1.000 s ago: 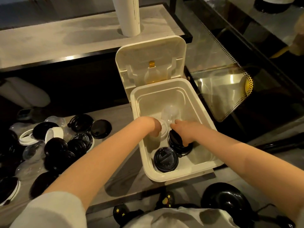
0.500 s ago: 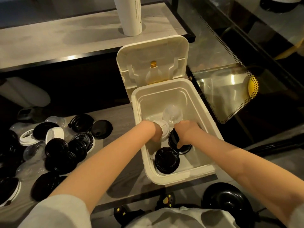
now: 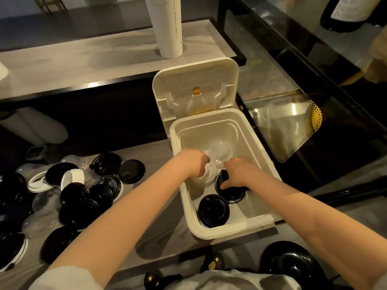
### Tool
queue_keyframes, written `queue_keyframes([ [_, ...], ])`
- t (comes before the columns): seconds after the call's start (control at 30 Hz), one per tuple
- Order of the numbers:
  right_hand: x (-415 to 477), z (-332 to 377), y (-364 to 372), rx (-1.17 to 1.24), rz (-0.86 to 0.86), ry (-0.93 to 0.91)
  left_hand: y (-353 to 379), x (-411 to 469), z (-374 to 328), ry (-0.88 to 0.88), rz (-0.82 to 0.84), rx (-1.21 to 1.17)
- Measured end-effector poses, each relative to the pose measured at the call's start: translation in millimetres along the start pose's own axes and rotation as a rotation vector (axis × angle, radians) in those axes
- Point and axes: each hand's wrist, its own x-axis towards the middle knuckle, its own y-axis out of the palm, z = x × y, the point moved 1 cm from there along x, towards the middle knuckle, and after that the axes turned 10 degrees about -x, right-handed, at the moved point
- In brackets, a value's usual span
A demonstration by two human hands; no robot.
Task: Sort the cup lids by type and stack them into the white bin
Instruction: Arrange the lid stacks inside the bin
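Note:
Both my hands reach down into the white bin (image 3: 260, 158), whose hinged cover stands open behind it. My left hand (image 3: 195, 163) grips a stack of white lids (image 3: 207, 177) against the bin's left wall. My right hand (image 3: 238, 171) holds a stack of black lids (image 3: 232, 192) in the middle of the bin. A second stack of black lids (image 3: 213, 210) sits in the near left corner. A clear dome lid (image 3: 219, 151) stands behind my hands.
A loose heap of black, white and clear lids (image 3: 73, 191) covers the wooden shelf (image 3: 157, 231) to the left of the bin. A white tube (image 3: 167, 26) stands on the upper shelf. A glass counter runs along the right. A black round object (image 3: 291, 264) lies near my body.
Both hands stay inside the bin on the same stacks. The right hand has shifted slightly over the black stack. The view has tilted a little.

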Motion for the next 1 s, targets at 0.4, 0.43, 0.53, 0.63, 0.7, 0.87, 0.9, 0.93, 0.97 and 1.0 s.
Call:
queue_keyframes([
  [0.4, -28, 34, -71, 0.39, -0.572, 0.057, -7, -96, 87, -0.164, -0.57, -0.292],
  [0.43, -31, 46, -80, 0.377, -0.604, 0.042, -2, -106, 98, -0.186, -0.581, -0.307],
  [0.53, -39, 90, -102, 0.359, -0.666, -0.028, 17, -136, 133, -0.251, -0.598, -0.355],
  [0.63, -38, 141, -108, 0.333, -0.687, -0.099, 45, -162, 168, -0.324, -0.556, -0.417],
  [0.7, -31, 175, -106, 0.34, -0.657, -0.144, 67, -178, 192, -0.357, -0.523, -0.458],
  [0.87, -14, 253, -93, 0.342, -0.532, -0.188, 126, -215, 245, -0.431, -0.493, -0.548],
  [0.9, -12, 267, -89, 0.343, -0.496, -0.197, 137, -220, 251, -0.449, -0.478, -0.568],
  [0.93, -8, 285, -87, 0.339, -0.459, -0.209, 149, -229, 262, -0.466, -0.462, -0.58],
  [0.97, -5, 298, -82, 0.336, -0.424, -0.215, 161, -234, 268, -0.474, -0.444, -0.589],
  [1.0, -2, 308, -76, 0.334, -0.395, -0.217, 172, -236, 273, -0.481, -0.429, -0.6],
])
